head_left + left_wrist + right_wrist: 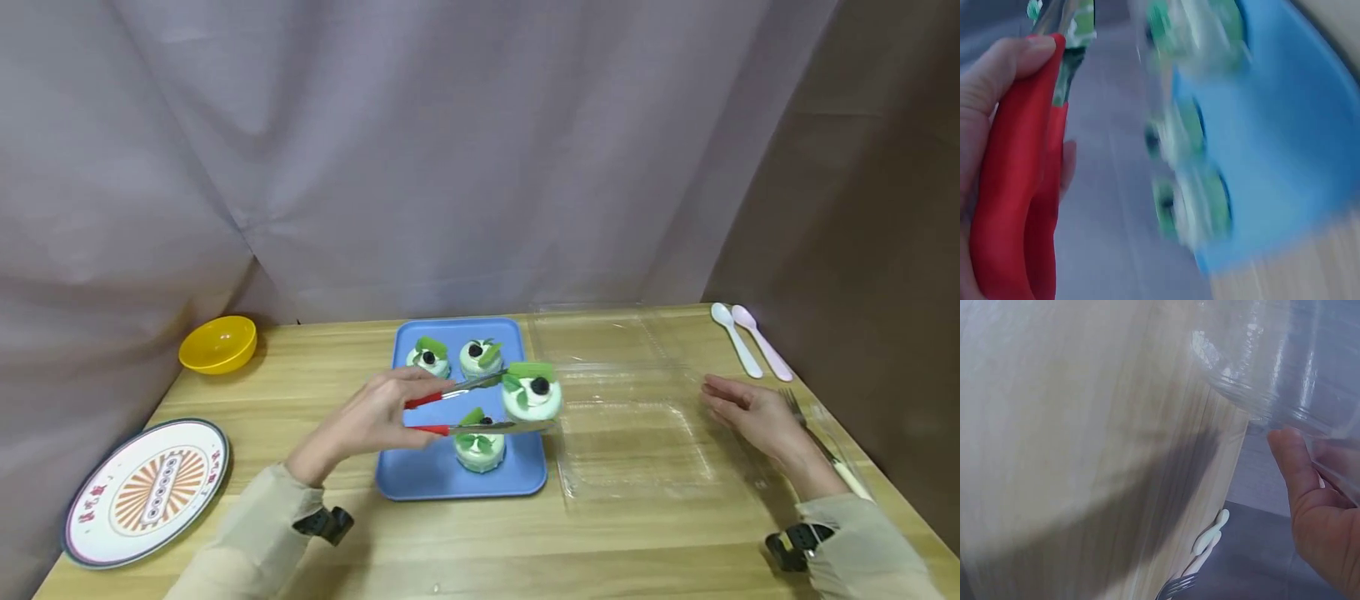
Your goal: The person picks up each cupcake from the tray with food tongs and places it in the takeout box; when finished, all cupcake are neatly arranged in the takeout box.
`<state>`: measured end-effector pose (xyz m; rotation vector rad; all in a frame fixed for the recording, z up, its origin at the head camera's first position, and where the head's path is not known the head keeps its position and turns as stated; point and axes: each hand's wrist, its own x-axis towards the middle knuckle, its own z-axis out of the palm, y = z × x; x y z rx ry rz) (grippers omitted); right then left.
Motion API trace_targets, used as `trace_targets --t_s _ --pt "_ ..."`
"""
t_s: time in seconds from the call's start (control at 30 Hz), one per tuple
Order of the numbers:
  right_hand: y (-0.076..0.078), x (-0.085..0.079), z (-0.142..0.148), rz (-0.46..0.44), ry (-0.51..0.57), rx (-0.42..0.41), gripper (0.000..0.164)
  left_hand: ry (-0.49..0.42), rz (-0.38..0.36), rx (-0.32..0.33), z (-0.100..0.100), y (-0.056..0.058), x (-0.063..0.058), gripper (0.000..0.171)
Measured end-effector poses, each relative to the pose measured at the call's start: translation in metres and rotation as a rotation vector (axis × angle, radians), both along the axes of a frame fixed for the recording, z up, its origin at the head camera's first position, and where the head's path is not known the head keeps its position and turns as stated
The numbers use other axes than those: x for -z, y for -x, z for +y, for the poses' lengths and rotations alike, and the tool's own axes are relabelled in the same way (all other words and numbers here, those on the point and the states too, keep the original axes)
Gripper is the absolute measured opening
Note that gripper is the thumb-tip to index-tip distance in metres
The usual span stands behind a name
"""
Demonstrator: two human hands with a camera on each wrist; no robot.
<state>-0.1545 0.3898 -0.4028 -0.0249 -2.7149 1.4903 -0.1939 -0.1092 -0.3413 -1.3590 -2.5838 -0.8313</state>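
Note:
My left hand point(386, 412) grips red-handled tongs point(1019, 169) over the blue tray point(420, 483). A small green-and-white cake point(531, 404), topped with a dark berry and green leaves, is held between the tong arms above the tray's right edge. Three similar cakes are on the tray: two at the back point(429, 358) and one nearer the front point(480, 454). To the right lies a clear plastic box point(637, 492) with its lid part folded back. My right hand point(761, 421) holds the box's right edge between thumb and fingers, the fingers partly seen through the plastic point(1260, 394).
A yellow bowl point(217, 346) and a white patterned plate point(150, 492) are at the left. Beyond my right hand lie a pale green spoon point(738, 342), a pink spoon point(763, 343) and a fork point(821, 446). Grey curtain point(480, 167) closes off the back.

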Motion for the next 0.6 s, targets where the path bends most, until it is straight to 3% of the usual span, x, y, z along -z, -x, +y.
trace_targets --t_s 0.17,0.3,0.47,0.6 --pt "0.000 -0.002 -0.005 -0.014 -0.065 0.028 0.050 0.042 0.028 0.111 0.071 0.001 0.000 0.058" --pt "0.000 -0.003 -0.011 0.006 -0.080 0.031 0.046 0.093 -0.014 0.159 0.118 0.000 0.004 0.057" --pt "0.001 -0.004 -0.018 0.006 -0.110 0.019 0.046 0.204 -0.096 0.152 0.156 -0.001 0.011 0.056" --pt "0.002 -0.005 -0.021 0.002 -0.138 0.023 0.047 0.268 -0.100 0.139 0.173 0.001 0.016 0.057"
